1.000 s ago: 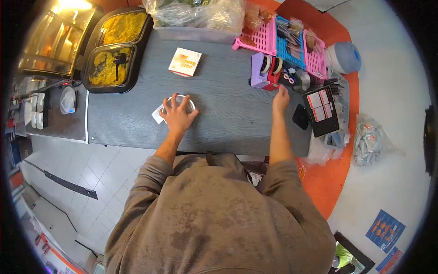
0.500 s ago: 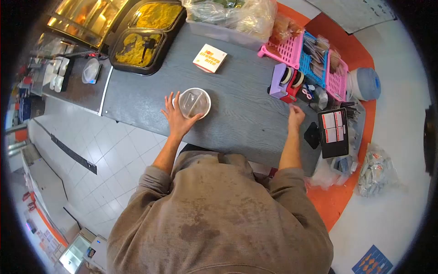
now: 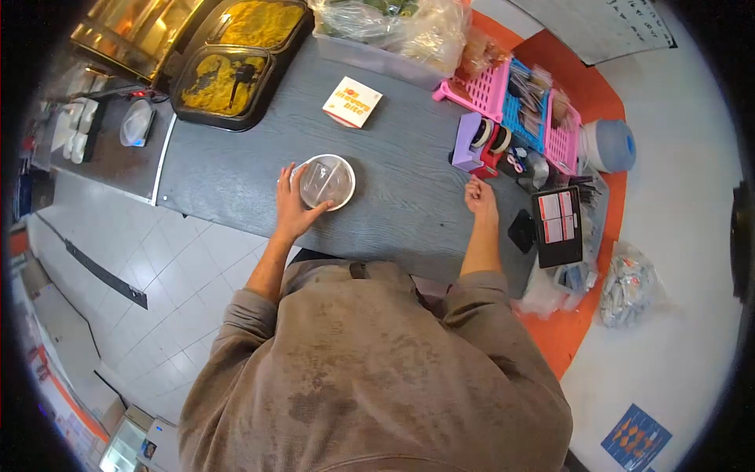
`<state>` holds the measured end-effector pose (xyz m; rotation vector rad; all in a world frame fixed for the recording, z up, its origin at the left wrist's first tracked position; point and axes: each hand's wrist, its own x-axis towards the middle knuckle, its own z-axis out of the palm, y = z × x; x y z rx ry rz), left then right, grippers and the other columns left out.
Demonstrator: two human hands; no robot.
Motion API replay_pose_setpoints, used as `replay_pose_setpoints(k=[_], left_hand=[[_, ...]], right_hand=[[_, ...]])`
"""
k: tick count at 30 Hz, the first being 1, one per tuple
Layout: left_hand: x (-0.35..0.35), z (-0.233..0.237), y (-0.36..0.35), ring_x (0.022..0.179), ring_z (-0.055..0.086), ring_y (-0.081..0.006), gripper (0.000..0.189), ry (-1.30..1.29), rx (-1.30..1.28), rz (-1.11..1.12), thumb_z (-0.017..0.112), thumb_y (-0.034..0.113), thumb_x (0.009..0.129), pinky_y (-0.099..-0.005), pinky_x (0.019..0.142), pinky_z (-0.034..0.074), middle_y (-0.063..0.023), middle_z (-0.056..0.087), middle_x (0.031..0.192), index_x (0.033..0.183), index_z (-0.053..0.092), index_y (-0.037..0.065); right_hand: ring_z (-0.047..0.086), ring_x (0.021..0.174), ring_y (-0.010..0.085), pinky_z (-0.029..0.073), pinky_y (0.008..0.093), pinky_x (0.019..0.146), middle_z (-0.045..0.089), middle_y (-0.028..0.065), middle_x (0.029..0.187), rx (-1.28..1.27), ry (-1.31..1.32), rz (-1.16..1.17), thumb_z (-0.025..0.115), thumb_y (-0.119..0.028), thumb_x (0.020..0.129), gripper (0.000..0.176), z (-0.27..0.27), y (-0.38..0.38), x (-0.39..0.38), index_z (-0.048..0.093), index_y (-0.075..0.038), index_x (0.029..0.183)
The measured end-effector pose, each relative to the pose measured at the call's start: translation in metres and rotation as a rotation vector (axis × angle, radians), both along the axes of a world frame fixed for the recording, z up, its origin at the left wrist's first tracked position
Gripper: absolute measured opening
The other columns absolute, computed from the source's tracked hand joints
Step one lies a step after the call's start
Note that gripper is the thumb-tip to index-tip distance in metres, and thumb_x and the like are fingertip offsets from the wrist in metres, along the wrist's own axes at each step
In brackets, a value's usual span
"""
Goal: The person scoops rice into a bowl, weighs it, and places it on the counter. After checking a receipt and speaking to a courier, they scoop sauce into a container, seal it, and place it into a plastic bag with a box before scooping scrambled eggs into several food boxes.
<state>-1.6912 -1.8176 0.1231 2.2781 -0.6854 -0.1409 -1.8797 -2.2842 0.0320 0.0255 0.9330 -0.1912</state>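
Note:
A round white-rimmed container with a clear lid (image 3: 334, 179) sits on the grey table (image 3: 401, 228). My left hand (image 3: 296, 204) curves round its left side, thumb at the lower rim and fingers at the upper left. On the right, my right hand (image 3: 480, 198) is closed just below the red tape dispenser (image 3: 489, 161), fingertips pinched together; anything between them is too small to make out. The purple tape dispenser (image 3: 465, 140) stands beside the red one. A small printed box (image 3: 351, 102) lies beyond the container.
Black trays of yellow food (image 3: 224, 82) stand at the back left. A plastic bin with bags (image 3: 377, 59) is at the back. Pink (image 3: 481, 93) and blue baskets (image 3: 525, 106), scissors (image 3: 517, 160) and a black device (image 3: 560, 228) line the right side.
The whole view has shifted slightly. My left fingers have drawn in closer round the container. My right hand stays near the tape dispensers, its fingers more curled.

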Motion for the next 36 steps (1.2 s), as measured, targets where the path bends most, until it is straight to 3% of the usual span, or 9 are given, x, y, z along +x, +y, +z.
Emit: replay_pose_setpoints(k=[6,12,16,19,21,25,29,33,36], left_hand=[[0.01,-0.009,0.002,0.134,0.021,-0.0431,0.091,0.039,0.018,-0.004,0.079,0.049,0.063,-0.0529,0.108,0.022,-0.0203,0.026,0.145,0.137,0.04,0.014],[0.01,0.009,-0.009,0.137,0.016,-0.0408,0.088,-0.039,0.134,-0.066,0.077,0.055,0.061,-0.0594,0.107,0.017,-0.0153,0.026,0.146,0.136,0.043,0.023],[0.008,0.015,-0.024,0.139,0.011,-0.0394,0.085,-0.056,0.286,-0.126,0.074,0.059,0.062,-0.0668,0.104,0.01,-0.0101,0.024,0.149,0.135,0.044,0.029],[0.003,0.014,-0.024,0.139,0.01,-0.0377,0.083,-0.001,0.344,-0.117,0.074,0.059,0.063,-0.0673,0.103,0.009,-0.0082,0.023,0.149,0.135,0.044,0.03],[0.006,0.014,-0.028,0.14,0.01,-0.0374,0.082,0.03,0.342,-0.104,0.074,0.058,0.063,-0.067,0.104,0.008,-0.0079,0.022,0.15,0.135,0.044,0.031],[0.007,0.011,-0.025,0.14,0.01,-0.0375,0.083,0.039,0.371,-0.115,0.074,0.055,0.064,-0.0693,0.102,0.008,-0.0073,0.021,0.15,0.136,0.042,0.032],[0.007,0.016,-0.03,0.139,0.011,-0.0372,0.082,0.021,0.419,-0.103,0.074,0.056,0.063,-0.0706,0.101,0.007,-0.0081,0.022,0.15,0.134,0.043,0.03],[0.013,0.025,-0.05,0.139,0.013,-0.0373,0.075,-0.034,0.476,-0.135,0.071,0.057,0.066,-0.0698,0.101,0.008,-0.0112,0.023,0.148,0.129,0.047,0.023],[0.038,0.017,-0.08,0.138,0.015,-0.0363,0.068,-0.071,0.275,-0.101,0.067,0.057,0.072,-0.0674,0.102,0.008,-0.0129,0.027,0.145,0.126,0.049,0.02]], right_hand=[[0.028,0.046,0.0069,0.02,0.0209,0.036,0.035,-0.0029,0.057,-0.193,-0.394,-0.064,0.05,-0.013,0.094,0.023,0.058,0.1,0.045,0.047,-0.008,0.072],[0.041,0.043,0.0071,0.031,0.0221,0.04,0.052,-0.0016,0.06,-1.295,-0.046,1.37,0.07,-0.033,0.082,0.032,0.082,0.228,0.128,0.061,-0.005,0.095],[0.049,0.043,0.0114,0.036,0.0262,0.04,0.062,0.0054,0.072,-1.488,0.111,1.55,0.074,-0.038,0.076,0.041,0.077,0.232,0.14,0.063,-0.002,0.091],[0.059,0.056,0.018,0.042,0.0325,0.048,0.065,0.0111,0.084,-1.176,0.407,1.453,0.069,-0.04,0.082,0.038,0.093,0.239,0.123,0.065,-0.002,0.078],[0.061,0.082,0.0296,0.048,0.0397,0.072,0.063,0.0168,0.095,-1.74,0.363,0.929,0.061,-0.029,0.085,0.026,0.068,0.231,0.114,0.067,-0.004,0.079],[0.05,0.09,0.0337,0.039,0.0456,0.088,0.056,0.015,0.089,-2.147,-0.081,1.155,0.051,-0.007,0.076,0.037,0.043,0.24,0.1,0.061,-0.019,0.11],[0.049,0.094,0.0332,0.04,0.0433,0.087,0.053,0.0164,0.1,-2.065,0.266,1.13,0.051,-0.003,0.077,0.035,0.041,0.239,0.103,0.061,-0.017,0.108],[0.05,0.088,0.0264,0.04,0.0384,0.08,0.052,0.0131,0.094,-2.084,0.822,0.058,0.053,-0.008,0.083,0.022,0.075,0.154,0.064,0.06,-0.005,0.104],[0.05,0.078,0.0238,0.041,0.0365,0.072,0.051,0.0084,0.083,-1.997,1.096,-0.152,0.057,-0.023,0.088,0.024,0.058,0.048,0.022,0.062,-0.004,0.101]])
